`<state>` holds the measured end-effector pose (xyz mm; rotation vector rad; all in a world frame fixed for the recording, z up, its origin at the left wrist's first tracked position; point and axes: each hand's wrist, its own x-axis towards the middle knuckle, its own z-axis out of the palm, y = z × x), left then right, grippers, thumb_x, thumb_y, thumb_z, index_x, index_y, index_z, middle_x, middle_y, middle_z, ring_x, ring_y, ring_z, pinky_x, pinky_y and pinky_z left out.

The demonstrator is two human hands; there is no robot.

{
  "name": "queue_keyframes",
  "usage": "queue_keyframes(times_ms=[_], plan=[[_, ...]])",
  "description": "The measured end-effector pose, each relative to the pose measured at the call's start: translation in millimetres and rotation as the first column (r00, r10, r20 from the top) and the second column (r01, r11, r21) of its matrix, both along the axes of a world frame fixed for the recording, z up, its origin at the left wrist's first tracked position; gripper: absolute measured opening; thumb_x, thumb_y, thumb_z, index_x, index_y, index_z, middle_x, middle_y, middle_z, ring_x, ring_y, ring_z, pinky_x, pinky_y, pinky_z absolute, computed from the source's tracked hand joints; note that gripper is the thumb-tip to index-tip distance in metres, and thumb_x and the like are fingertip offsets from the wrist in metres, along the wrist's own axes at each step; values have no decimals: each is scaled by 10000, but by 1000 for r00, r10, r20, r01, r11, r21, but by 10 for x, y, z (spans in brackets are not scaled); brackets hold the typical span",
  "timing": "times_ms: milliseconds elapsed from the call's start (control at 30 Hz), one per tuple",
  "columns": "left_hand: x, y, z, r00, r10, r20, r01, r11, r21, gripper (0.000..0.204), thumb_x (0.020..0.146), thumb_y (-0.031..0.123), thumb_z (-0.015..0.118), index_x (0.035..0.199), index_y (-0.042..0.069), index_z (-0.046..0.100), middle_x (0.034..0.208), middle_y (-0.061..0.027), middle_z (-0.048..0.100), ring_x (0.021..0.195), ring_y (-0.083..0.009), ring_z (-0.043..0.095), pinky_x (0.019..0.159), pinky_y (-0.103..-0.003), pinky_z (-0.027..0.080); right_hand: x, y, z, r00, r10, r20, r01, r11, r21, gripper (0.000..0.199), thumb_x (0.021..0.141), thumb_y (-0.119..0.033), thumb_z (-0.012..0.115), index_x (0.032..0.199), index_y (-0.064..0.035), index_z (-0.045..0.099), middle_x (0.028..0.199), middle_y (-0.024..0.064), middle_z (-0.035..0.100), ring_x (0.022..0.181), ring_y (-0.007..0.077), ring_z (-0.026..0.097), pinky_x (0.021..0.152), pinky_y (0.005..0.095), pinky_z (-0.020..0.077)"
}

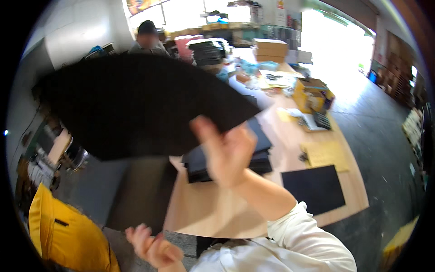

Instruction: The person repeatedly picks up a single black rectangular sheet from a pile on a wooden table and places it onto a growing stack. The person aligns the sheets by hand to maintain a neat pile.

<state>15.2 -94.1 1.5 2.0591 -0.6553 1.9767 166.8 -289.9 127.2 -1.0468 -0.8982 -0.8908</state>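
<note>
My right hand (pixel 229 154) grips the edge of a large black sheet (pixel 136 104), thumb on its near face, held up above the table's left side. The sheet is blurred at its far end. Beneath it, a stack of black sheets (pixel 204 170) lies on the wooden table (pixel 208 206), partly covered by the sheet and my hand. At the lower left, my left hand (pixel 156 247) is raised with its fingers apart and a little curled. Just beyond its fingertips shows a blurred dark panel (pixel 142 195); whether they touch is unclear.
A single black sheet (pixel 313 188) and yellow paper (pixel 325 154) lie on the table's right side. Farther back stand a calculator (pixel 321 120), a yellow box (pixel 312 94) and cardboard boxes (pixel 270 50). A yellow cover (pixel 68 231) is at lower left; another person (pixel 148 38) is behind.
</note>
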Motion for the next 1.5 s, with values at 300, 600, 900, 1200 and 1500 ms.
queue_keyframes(times_ms=[300,600,900,1200,1500], plan=[[362,-2040,-839,355,-684,-637,688,653,-318,220,759,-24,691,973,22,690,1098,-165,637,1038,-336,623,864,-416,510,-889,-3369,-1135,639,-268,-721,516,844,144,233,865,-11,692,1094,-28,653,1045,60,677,926,134,621,845,282,487],[481,-2849,-1131,203,-509,-836,673,693,-258,225,808,58,685,1026,3,676,1144,-136,643,1121,-315,574,962,-434,461,-1907,-3500,-1940,241,-927,287,662,-59,-748,292,858,-80,618,1137,-48,701,1174,147,685,1082,280,670,895,341,548],[575,-2877,-1312,210,-400,-892,691,706,-154,260,771,63,703,1026,18,679,1128,-106,644,1079,-306,589,938,-420,478,-1858,-3278,-2378,489,-860,143,248,-20,-969,313,791,-167,729,1097,-103,723,1176,142,682,1089,284,664,907,364,547],[636,-2836,-935,184,-340,-922,683,719,-129,332,785,99,728,1099,29,648,1145,-134,607,1049,-313,600,914,-415,498,-1644,-3645,-2017,259,-925,-277,456,370,-809,144,853,-38,687,984,12,723,1107,156,707,923,275,714,807,321,564],[493,-1314,-340,738,-476,-479,421,879,-224,329,771,-1,687,1098,3,648,1103,-145,632,969,-306,633,852,-403,523,-1068,-2455,-1760,847,-525,-87,227,505,-833,129,751,32,682,878,32,705,925,159,727,756,293,699,689,358,544]])
